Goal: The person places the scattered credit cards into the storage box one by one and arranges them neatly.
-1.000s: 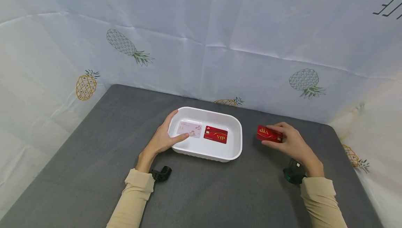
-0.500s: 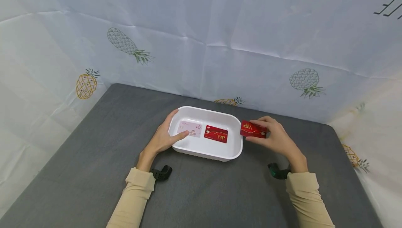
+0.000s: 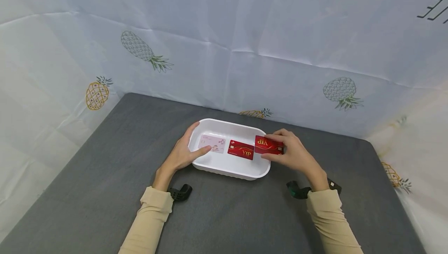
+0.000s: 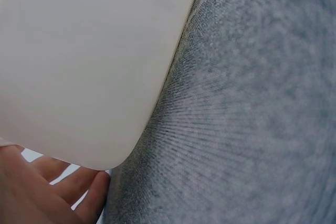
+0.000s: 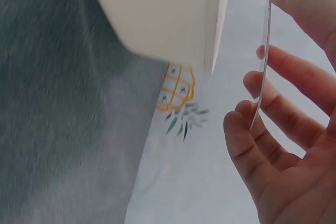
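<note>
A white plastic tray (image 3: 224, 168) stands on the grey table. My left hand (image 3: 179, 153) grips its left end, thumb over the rim and fingers along the outer wall (image 4: 94, 72). Inside lie a pale pink VIP card (image 3: 210, 141), partly behind the thumb, and a red VIP card (image 3: 240, 150). Above the tray's right end, my right hand (image 3: 295, 153) pinches a second red VIP card (image 3: 266, 145) between thumb and fingers, its lettering upside down. From the right wrist the held card (image 5: 266, 51) shows edge-on, raised clear of the tray.
Grey cloth covers the tabletop (image 3: 224, 211). Behind it hangs a white curtain (image 3: 210, 71) printed with pineapples. Black straps with cameras sit on both wrists, the left camera (image 3: 180, 192) close to the table.
My right hand has moved left with the red card, from beside the tray to over its right end. The left hand and tray have stayed put.
</note>
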A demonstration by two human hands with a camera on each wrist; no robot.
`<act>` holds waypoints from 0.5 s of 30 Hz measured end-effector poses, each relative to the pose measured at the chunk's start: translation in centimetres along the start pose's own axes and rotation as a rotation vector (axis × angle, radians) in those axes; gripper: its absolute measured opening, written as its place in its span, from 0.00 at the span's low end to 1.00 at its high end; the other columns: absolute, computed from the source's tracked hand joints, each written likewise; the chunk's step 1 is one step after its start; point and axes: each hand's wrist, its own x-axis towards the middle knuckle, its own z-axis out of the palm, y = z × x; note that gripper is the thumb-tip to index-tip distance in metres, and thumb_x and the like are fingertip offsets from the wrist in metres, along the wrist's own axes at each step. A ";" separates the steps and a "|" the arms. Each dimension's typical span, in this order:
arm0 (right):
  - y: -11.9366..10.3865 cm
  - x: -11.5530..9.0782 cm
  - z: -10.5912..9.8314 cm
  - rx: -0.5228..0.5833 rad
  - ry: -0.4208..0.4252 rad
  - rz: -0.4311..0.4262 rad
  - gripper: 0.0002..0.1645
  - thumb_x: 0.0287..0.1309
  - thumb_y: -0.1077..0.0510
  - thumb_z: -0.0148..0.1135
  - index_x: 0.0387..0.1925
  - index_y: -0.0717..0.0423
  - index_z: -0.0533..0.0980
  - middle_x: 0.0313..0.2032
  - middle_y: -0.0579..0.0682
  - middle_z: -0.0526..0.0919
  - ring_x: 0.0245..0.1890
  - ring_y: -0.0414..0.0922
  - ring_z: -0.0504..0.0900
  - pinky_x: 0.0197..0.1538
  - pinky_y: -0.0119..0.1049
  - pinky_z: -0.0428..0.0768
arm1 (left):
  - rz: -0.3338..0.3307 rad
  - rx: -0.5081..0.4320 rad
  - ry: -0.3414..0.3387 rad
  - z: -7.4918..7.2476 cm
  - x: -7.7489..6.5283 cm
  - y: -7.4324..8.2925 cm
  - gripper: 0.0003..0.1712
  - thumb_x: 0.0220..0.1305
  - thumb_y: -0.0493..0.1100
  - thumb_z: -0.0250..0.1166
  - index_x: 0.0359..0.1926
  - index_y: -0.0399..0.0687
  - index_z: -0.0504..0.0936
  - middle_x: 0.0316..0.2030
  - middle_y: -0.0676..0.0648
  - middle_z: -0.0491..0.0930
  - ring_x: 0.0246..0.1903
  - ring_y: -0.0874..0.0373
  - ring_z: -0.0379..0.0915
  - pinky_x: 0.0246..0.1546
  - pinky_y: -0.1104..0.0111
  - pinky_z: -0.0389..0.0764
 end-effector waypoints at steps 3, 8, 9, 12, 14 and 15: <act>-0.7 0.3 0.6 0.013 0.005 -0.013 0.36 0.49 0.53 0.81 0.60 0.61 0.80 0.54 0.58 0.79 0.53 0.55 0.74 0.48 0.49 0.85 | -0.001 0.002 0.000 0.0 0.0 -0.1 0.56 0.60 0.57 0.72 0.81 0.57 0.50 0.72 0.39 0.67 0.66 0.43 0.67 0.69 0.39 0.64; -2.4 0.8 1.5 0.039 0.005 -0.028 0.35 0.51 0.52 0.80 0.60 0.58 0.81 0.54 0.57 0.79 0.55 0.54 0.74 0.50 0.49 0.84 | 0.001 0.005 0.001 0.0 0.0 -0.1 0.55 0.60 0.57 0.71 0.81 0.57 0.50 0.73 0.39 0.66 0.67 0.42 0.67 0.69 0.38 0.64; -2.7 0.9 1.7 0.044 0.003 -0.027 0.35 0.51 0.52 0.80 0.60 0.58 0.80 0.55 0.57 0.79 0.55 0.54 0.73 0.50 0.49 0.83 | 0.003 0.006 0.001 0.0 0.0 -0.1 0.55 0.60 0.57 0.71 0.81 0.57 0.50 0.72 0.39 0.67 0.67 0.42 0.67 0.69 0.38 0.64; -3.8 1.3 2.3 0.053 -0.001 -0.027 0.36 0.51 0.50 0.80 0.61 0.57 0.80 0.54 0.56 0.79 0.55 0.53 0.73 0.51 0.49 0.82 | 0.004 0.009 0.002 0.0 0.0 -0.1 0.55 0.61 0.57 0.71 0.81 0.57 0.50 0.72 0.39 0.67 0.66 0.42 0.68 0.68 0.39 0.65; -4.3 1.5 2.8 0.056 -0.004 -0.032 0.36 0.51 0.49 0.80 0.61 0.57 0.80 0.54 0.56 0.80 0.54 0.52 0.74 0.51 0.48 0.81 | 0.003 0.012 0.003 0.0 0.0 -0.1 0.55 0.61 0.57 0.71 0.81 0.57 0.50 0.72 0.39 0.67 0.66 0.42 0.68 0.68 0.39 0.65; -4.6 1.6 3.0 0.060 -0.006 -0.036 0.36 0.51 0.50 0.80 0.61 0.57 0.80 0.54 0.56 0.80 0.54 0.52 0.74 0.51 0.47 0.81 | 0.002 0.012 0.003 0.0 0.0 -0.1 0.54 0.61 0.57 0.71 0.81 0.57 0.50 0.73 0.39 0.66 0.66 0.42 0.67 0.69 0.38 0.65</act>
